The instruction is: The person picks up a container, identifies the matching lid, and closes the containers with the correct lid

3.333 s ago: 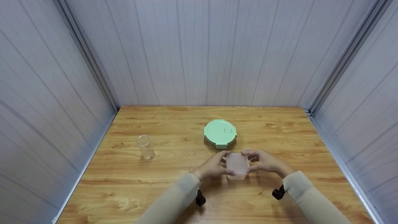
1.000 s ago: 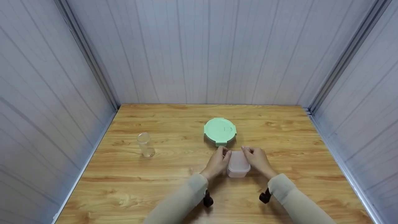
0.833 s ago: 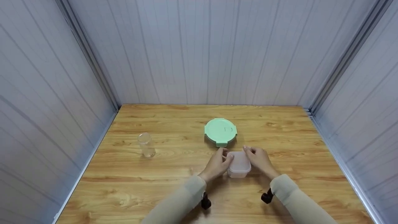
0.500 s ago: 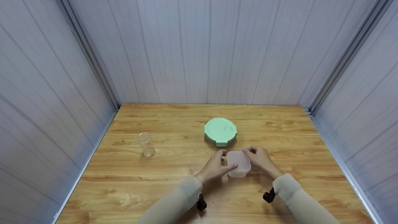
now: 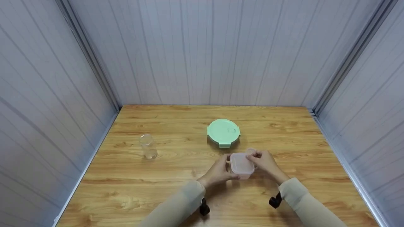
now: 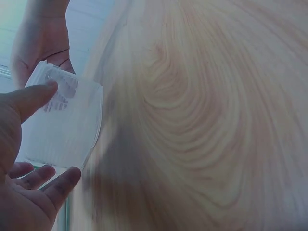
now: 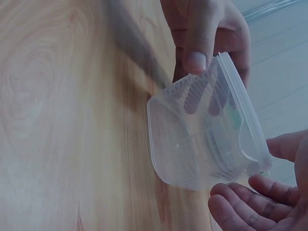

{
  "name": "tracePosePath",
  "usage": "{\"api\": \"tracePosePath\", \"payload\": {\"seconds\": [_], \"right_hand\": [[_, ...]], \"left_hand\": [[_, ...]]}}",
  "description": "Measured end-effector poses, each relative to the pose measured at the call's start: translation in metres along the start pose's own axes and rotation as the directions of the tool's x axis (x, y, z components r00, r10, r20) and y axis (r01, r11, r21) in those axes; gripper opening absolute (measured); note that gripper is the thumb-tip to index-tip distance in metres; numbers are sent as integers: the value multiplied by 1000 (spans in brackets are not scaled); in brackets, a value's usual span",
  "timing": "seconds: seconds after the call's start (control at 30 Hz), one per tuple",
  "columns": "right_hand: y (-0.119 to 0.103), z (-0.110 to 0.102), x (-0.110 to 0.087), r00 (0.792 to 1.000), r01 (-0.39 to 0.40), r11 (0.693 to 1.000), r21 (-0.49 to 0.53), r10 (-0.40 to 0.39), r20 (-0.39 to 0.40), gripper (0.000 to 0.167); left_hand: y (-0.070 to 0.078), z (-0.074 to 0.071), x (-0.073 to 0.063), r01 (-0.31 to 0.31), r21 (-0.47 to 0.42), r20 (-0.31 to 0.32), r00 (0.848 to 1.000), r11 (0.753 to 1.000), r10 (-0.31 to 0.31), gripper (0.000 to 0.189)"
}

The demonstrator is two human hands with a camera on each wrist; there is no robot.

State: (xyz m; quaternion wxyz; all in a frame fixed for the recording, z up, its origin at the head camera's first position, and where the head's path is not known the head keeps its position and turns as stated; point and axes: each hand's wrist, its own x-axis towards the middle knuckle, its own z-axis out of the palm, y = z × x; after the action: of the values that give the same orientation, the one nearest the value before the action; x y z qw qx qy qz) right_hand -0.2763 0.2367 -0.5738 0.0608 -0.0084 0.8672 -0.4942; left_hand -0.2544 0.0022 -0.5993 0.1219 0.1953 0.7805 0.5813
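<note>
A small translucent plastic food container (image 5: 242, 175) with its lid (image 5: 241, 162) on top is between the two hands. My left hand (image 5: 218, 171) grips its left side, thumb at the near side and fingers at the far side. In the right wrist view, the left thumb (image 7: 196, 60) presses against the container wall. My right hand (image 5: 265, 163) pinches the lid's far right corner, where a rounded clear tab (image 5: 251, 150) sticks out. In the left wrist view, the right hand (image 6: 45, 41) is behind the container, its fingers partly hidden.
A round container with a mint-green clip lid (image 5: 223, 131) sits just behind the hands. A clear glass (image 5: 148, 146) stands on the left of the wooden table (image 5: 126, 192). Pale panelled walls (image 5: 202, 53) enclose the table's back and sides.
My left hand has left the lid's far left corner and now grips the container's side. The right hand stays at the far right corner, where the rounded tab now shows above the fingers.
</note>
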Motion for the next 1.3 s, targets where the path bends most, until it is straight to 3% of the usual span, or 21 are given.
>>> {"api": "tracePosePath", "payload": {"seconds": [0.3,0.53,0.7,0.93,1.3], "right_hand": [[-3,1,-4,999,-8,1000,-13,7,-36,24],[-11,2,-5,998,-14,1000,-22,12,-55,25],[-17,3,-6,999,-25,999,38,26,-40,23],[-27,7,-3,999,-29,993,113,30,-11,20],[-44,20,0,998,-48,981,191,37,58,28]], "left_hand": [[1,4,1,42,-77,-7,999,996,-42,75],[2,0,-1,40,-65,-27,999,997,-41,74],[6,-5,-1,42,-84,-32,998,996,-45,76],[12,-16,-4,80,-109,-63,994,991,-87,76],[12,-40,-16,83,-99,-96,991,992,-92,80]]}}
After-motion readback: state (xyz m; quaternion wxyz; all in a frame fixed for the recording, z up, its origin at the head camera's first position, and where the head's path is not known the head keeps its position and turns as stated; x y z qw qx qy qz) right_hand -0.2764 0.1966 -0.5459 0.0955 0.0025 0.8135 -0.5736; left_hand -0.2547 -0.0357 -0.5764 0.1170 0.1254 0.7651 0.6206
